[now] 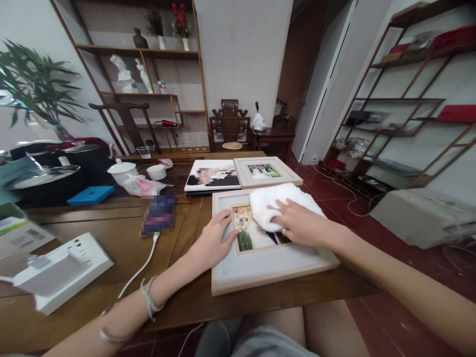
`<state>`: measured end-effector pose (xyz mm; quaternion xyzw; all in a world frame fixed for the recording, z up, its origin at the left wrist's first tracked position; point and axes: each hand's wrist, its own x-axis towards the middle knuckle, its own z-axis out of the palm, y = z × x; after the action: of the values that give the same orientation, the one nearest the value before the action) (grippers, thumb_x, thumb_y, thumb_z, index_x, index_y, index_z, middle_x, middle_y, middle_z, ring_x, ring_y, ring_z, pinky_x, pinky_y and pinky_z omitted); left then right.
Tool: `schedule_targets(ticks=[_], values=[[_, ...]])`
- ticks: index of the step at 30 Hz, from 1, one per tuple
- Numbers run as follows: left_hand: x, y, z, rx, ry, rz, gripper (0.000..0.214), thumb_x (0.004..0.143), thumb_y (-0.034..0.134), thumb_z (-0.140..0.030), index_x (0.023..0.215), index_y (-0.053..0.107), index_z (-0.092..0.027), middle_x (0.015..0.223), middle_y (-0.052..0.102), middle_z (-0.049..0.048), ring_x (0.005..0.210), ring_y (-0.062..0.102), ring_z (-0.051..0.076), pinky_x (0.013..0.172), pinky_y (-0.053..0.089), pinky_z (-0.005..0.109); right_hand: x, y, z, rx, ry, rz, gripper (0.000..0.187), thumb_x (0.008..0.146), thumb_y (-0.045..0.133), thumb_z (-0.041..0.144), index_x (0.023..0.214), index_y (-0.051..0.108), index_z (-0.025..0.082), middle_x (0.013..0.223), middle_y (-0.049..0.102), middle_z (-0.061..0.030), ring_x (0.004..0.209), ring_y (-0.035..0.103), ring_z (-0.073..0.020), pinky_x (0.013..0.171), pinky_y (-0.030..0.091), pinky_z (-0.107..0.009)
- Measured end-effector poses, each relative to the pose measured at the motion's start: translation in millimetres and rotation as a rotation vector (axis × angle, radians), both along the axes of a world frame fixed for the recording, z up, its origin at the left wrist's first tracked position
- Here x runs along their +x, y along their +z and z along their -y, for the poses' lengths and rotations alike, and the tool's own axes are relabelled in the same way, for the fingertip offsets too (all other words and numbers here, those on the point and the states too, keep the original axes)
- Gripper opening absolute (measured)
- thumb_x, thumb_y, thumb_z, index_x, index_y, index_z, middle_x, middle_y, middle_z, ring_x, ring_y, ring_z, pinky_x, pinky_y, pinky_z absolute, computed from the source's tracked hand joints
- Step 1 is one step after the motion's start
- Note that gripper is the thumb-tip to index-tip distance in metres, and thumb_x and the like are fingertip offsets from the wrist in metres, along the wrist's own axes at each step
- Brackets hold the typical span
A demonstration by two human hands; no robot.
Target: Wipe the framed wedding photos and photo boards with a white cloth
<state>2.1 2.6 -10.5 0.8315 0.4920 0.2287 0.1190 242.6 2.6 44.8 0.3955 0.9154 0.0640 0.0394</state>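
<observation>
Wooden table bears picture frame; red floor.

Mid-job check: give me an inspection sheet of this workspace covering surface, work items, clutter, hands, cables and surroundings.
Surface: brown wooden table, bare wood visible along the near edge.
Work items: near picture frame, its picture partly covered by a white cloth; behind it, second frame and photo panel.
Clutter: power strip, blue box, lidded pan, white cup.
Hands: left hand rests on the near frame's left side; right hand lies on the cloth.
Cables: white cable joins a blurred device; another lies on the floor.
Surroundings: wooden chair, open shelves, red floor.
</observation>
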Motion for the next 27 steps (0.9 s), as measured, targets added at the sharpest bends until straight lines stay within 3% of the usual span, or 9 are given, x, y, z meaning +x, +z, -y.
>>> schedule_targets(ticks=[4,8,12,16,21,24,27], values=[[0,-2.6,-1,0.014,-0.004,0.015,0.039,0.087,0.039,-0.031,0.116,0.054,-0.009,0.134,0.045,0.0159,0.127,0.039,0.024,0.106,0.032,0.042,-5,15.1,67,-0.169,-0.003,-0.031,0.029,0.071,0.045,0.007,0.093,0.062,0.016,0.113,0.060,-0.0164,0.107,0.053,-0.0315,0.089,0.041,-0.045],[-1,-4.7,-2,0.032,-0.015,0.010,0.038,0.086,0.040,-0.030,0.116,0.052,-0.010,0.135,0.045,0.0154,0.126,0.040,0.025,0.105,0.033,0.043,-20,9.7,95,-0.197,0.004,-0.096,0.033,0.072,0.048,0.010,0.102,0.059,0.017,0.131,0.047,-0.0177,0.124,0.037,-0.0344,0.098,0.031,-0.052],[-2,-4.9,-4,0.031,-0.031,0.002,0.038,0.086,0.042,-0.030,0.117,0.052,-0.010,0.135,0.045,0.0160,0.126,0.040,0.026,0.103,0.035,0.045,-27,-7.6,65,-0.151,-0.066,-0.119,0.040,0.072,0.050,0.010,0.110,0.057,0.017,0.138,0.038,-0.0186,0.130,0.026,-0.0350,0.101,0.025,-0.054],[-3,-1.9,-3,0.021,-0.041,-0.009,0.039,0.085,0.044,-0.030,0.116,0.053,-0.009,0.134,0.045,0.0173,0.125,0.041,0.027,0.103,0.036,0.045,-18,-24.2,10,0.057,-0.084,-0.110,0.045,0.073,0.051,0.011,0.118,0.055,0.017,0.144,0.027,-0.0163,0.133,0.017,-0.0324,0.104,0.018,-0.052],[-2,0.7,-2,0.004,-0.030,-0.023,0.040,0.085,0.044,-0.030,0.117,0.052,-0.007,0.134,0.045,0.0174,0.126,0.041,0.027,0.104,0.035,0.043,-18,-28.4,-46,0.200,-0.066,-0.047,0.052,0.072,0.052,0.011,0.123,0.051,0.013,0.147,0.020,-0.0161,0.134,0.009,-0.0357,0.104,0.012,-0.055],[-2,0.0,-3,0.020,-0.029,0.000,0.039,0.084,0.046,-0.030,0.114,0.054,-0.007,0.132,0.047,0.0173,0.125,0.042,0.026,0.105,0.033,0.040,-24,-24.2,-57,0.126,-0.028,-0.025,0.053,0.072,0.048,0.009,0.125,0.050,0.014,0.147,0.022,-0.0144,0.134,0.009,-0.0366,0.102,0.013,-0.060],[-2,-1.1,-3,0.035,-0.036,0.016,0.038,0.084,0.046,-0.029,0.114,0.055,-0.008,0.131,0.049,0.0169,0.125,0.042,0.025,0.107,0.032,0.040,-25,-18.3,-44,0.024,0.036,-0.060,0.054,0.072,0.044,0.007,0.126,0.049,0.016,0.144,0.028,-0.0140,0.133,0.014,-0.0344,0.100,0.019,-0.059]])
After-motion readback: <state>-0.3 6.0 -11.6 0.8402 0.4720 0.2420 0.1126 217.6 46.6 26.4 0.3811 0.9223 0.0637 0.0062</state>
